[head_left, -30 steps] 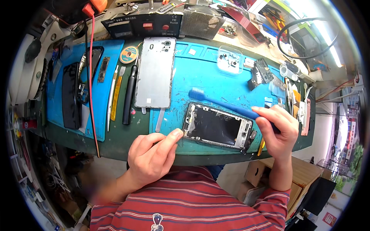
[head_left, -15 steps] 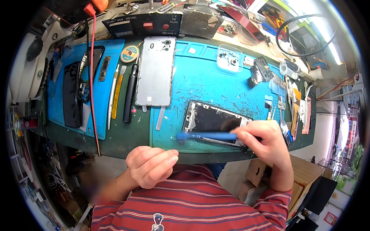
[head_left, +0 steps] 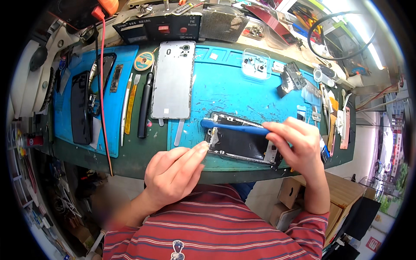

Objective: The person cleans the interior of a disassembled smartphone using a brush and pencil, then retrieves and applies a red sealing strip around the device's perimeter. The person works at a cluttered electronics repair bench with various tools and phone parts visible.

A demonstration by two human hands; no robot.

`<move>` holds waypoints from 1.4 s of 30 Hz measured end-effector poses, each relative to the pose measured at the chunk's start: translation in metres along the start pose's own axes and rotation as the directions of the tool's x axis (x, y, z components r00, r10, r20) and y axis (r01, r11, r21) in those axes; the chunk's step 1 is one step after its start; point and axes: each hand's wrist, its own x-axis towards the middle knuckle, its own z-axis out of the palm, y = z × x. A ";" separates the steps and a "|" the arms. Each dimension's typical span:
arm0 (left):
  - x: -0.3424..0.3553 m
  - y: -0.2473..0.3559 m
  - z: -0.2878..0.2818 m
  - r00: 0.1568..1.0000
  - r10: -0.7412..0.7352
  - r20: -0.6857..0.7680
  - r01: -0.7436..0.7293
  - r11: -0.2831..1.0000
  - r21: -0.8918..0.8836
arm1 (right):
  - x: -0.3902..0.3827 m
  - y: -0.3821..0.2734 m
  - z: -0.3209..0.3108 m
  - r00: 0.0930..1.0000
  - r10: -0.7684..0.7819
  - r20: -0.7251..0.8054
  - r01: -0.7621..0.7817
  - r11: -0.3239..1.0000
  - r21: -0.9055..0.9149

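Phone (head_left: 240,144): was already open; remainder unclear.
Right hand (head_left: 299,145): held brush (head_left: 236,127) toward ten o'clock.
Left hand (head_left: 175,175): grip was unclear.

Brought blue brush (head_left: 236,127) over left end of phone (head_left: 241,142); returned left hand (head_left: 172,174) to near left corner.
Swung brush head (head_left: 207,124) from over the mat (head_left: 242,97) beyond the phone's far edge a second ago, to just off the near left corner half a second ago, then up to the left end. Shifted right hand (head_left: 299,145) leftward and toward the shirt (head_left: 216,221), then outward again. Drew left hand back with fingers curled, then straightened fingers forward.
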 end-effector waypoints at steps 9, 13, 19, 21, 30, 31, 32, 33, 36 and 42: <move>0.004 0.001 -0.003 0.999 -0.025 0.033 0.025 1.000 -0.017 | 0.001 0.013 0.001 0.982 -0.024 -0.187 0.018 0.999 -0.038; 0.003 0.001 -0.002 0.999 -0.038 0.037 0.039 0.999 -0.013 | 0.005 0.023 0.002 0.989 -0.119 -0.086 0.117 0.993 -0.033; 0.001 0.001 0.000 0.999 -0.032 0.031 0.032 0.999 -0.011 | 0.026 0.047 -0.011 0.982 -0.180 -0.060 0.185 0.979 0.081; 0.001 0.000 0.001 0.999 -0.025 0.024 0.025 1.000 -0.009 | 0.040 0.057 -0.014 0.971 -0.238 0.021 0.237 0.971 0.045; 0.002 0.001 0.001 0.999 -0.036 0.009 0.036 0.999 -0.001 | 0.077 0.062 -0.035 0.934 -0.358 0.022 0.358 0.933 -0.028; 0.002 0.001 0.001 0.999 -0.040 0.018 0.040 0.999 0.004 | 0.078 0.060 -0.035 0.914 -0.396 0.090 0.401 0.914 -0.055; 0.003 0.001 0.001 0.999 -0.038 0.012 0.038 0.999 -0.002 | 0.079 0.059 -0.036 0.903 -0.412 0.120 0.422 0.904 -0.069; 0.003 0.001 0.001 0.999 -0.036 0.014 0.036 0.999 0.000 | 0.080 0.057 -0.037 0.887 -0.407 0.220 0.438 0.891 -0.117; 0.003 0.000 0.001 1.000 -0.028 0.012 0.028 1.000 -0.005 | 0.086 0.053 -0.039 0.905 -0.424 0.028 0.421 0.888 -0.187; 0.004 0.001 0.002 1.000 -0.028 0.001 0.028 1.000 -0.010 | 0.090 0.043 -0.035 0.889 -0.449 0.085 0.457 0.871 -0.181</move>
